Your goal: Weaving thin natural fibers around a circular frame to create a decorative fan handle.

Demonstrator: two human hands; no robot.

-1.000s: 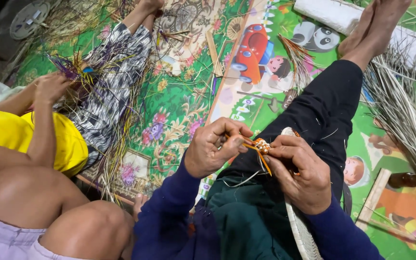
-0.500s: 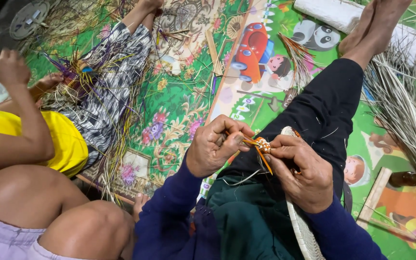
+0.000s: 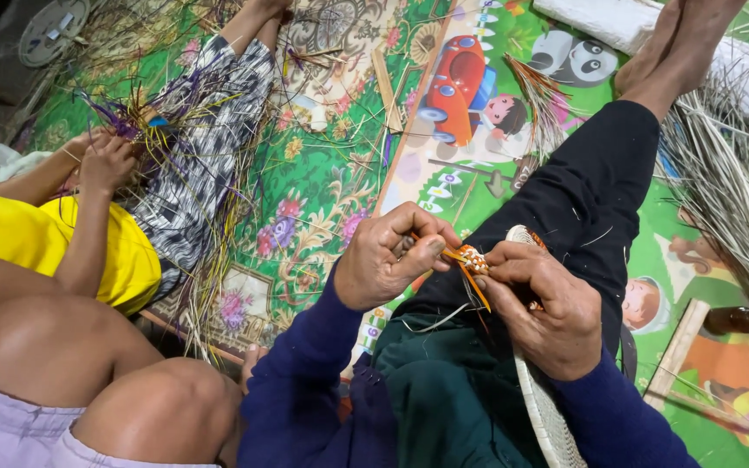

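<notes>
**Both hands pinched on the orange weave, co-worker's arm back down**

Head view: over the last second your own hands have hardly shifted. They met over your lap then and they meet there now, so the small woven piece [image 3: 473,258] has stayed in work with no regrip. What did change is off to the far left of your grip: the neighbour in the yellow shirt [image 3: 10,238] raised a hand half a second ago and has brought it back down onto the purple and straw-coloured bundle [image 3: 145,130] lying on patterned trousers. That is their work, well apart from yours, and nothing of it reaches your hold.

Your left hand [image 3: 383,260] is closed tight, thumb pressed against the curled fingers, pinching orange strips [image 3: 452,254] that run straight into the woven piece. Your right hand [image 3: 543,303] is closed too, fingertips bunched on the other side of that piece, steadying it. The piece sits exactly between the two pinches, orange with pale flecks, and a loose orange strip hangs down just below it toward your dark green lap.

Under your right hand, touching the wrist, lies a pale woven disc [image 3: 548,407] running down past your forearm. Beyond the grip your black-trousered leg stretches out over the colourful floor mat [image 3: 331,165], and a sheaf of dry straw [image 3: 730,208] lies well out to the right.
</notes>
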